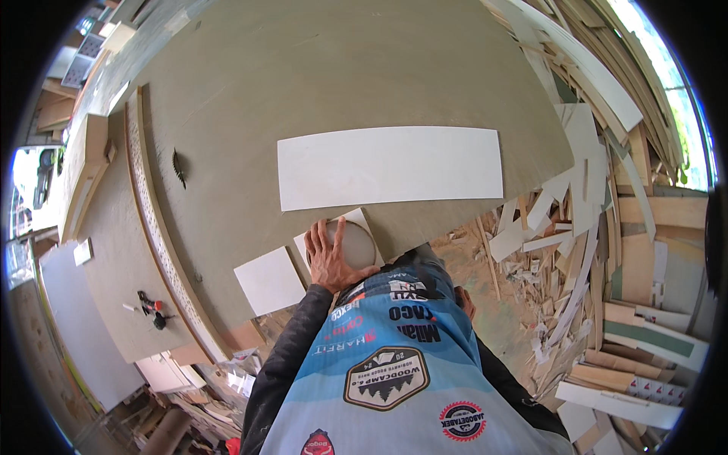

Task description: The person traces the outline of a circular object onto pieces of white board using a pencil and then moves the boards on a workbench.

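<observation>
Brownish worktop (379,76), white panel (360,218) with grey circle (355,244), under left grip (327,262)

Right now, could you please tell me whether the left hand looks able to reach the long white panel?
Most likely yes: the left hand rests spread just short of the long white panel, and nothing visible stands on the tabletop between them.
</observation>
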`<state>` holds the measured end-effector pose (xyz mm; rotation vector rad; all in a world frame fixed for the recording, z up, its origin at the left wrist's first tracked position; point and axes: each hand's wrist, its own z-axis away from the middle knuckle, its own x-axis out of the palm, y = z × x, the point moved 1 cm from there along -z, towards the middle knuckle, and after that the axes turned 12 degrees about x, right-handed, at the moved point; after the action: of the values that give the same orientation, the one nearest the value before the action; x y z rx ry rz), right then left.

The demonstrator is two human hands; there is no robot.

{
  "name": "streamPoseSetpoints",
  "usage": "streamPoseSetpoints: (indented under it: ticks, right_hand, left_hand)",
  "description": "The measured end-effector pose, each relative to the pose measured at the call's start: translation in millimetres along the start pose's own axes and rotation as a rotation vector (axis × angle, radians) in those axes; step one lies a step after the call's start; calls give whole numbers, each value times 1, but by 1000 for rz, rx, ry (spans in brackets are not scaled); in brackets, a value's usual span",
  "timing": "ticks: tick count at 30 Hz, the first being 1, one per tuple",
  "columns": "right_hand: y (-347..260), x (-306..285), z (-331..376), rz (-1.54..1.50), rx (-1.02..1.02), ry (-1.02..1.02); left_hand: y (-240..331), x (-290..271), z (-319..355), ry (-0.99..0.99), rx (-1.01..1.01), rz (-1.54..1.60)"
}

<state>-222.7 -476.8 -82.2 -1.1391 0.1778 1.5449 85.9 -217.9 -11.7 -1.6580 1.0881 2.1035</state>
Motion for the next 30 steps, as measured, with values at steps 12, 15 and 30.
streamPoseSetpoints:
  ticks: [12,15,30]
  right_hand:
    - [-13,-14,-34,-353,-290,-18]
    - [1,-35,-34,-423,-194,-129]
    - [-251,-70,-76,-311,-363,-409]
  left_hand:
    - [-2,-4,6,-10,-24,43]
    - [-1,-2,0,-11,-13,41]
    - [-4,3,2,18,20,-1]
